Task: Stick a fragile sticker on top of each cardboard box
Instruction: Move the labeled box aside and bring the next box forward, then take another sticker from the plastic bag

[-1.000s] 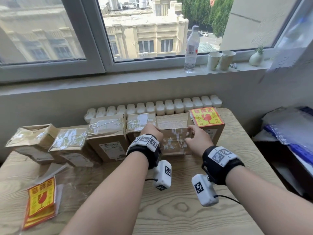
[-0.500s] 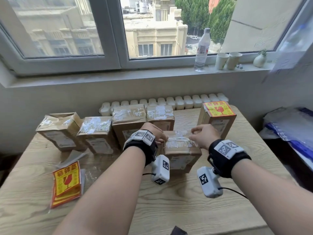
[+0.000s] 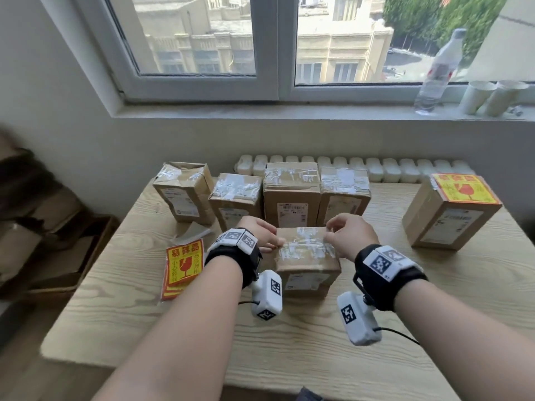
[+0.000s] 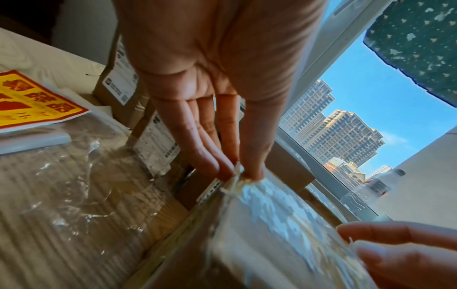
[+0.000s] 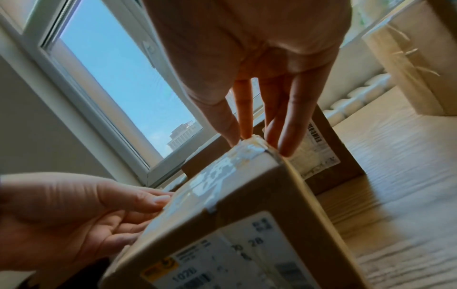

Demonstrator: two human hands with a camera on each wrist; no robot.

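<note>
**Both hands on the near box**

The left hand (image 3: 262, 234) and the right hand (image 3: 348, 237) sit at opposite ends of one cardboard box (image 3: 307, 266), which stands on the wooden table (image 3: 289, 342) directly between them. Its top is covered in wrinkled clear tape.

In the left wrist view the left hand's fingers (image 4: 210, 156) reach down almost straight and close together, with the tips meeting at the box's far top corner, where they seem to nip a puckered bit of tape. In the right wrist view the right hand's fingers (image 5: 284, 125) likewise run long and narrow, with their tips on the opposite far corner; the thumb and first finger close on a raised lump of tape while the other fingers lie against the box's side.

Just beyond the hands stands a row of four more boxes (image 3: 291, 192) with bare taped tops. Well off past the right hand stands a separate box (image 3: 448, 215) that carries a yellow and red fragile sticker (image 3: 463, 188) on top. Just outside the left wrist lies a stack of fragile stickers (image 3: 182, 264), flat on the table.
</note>
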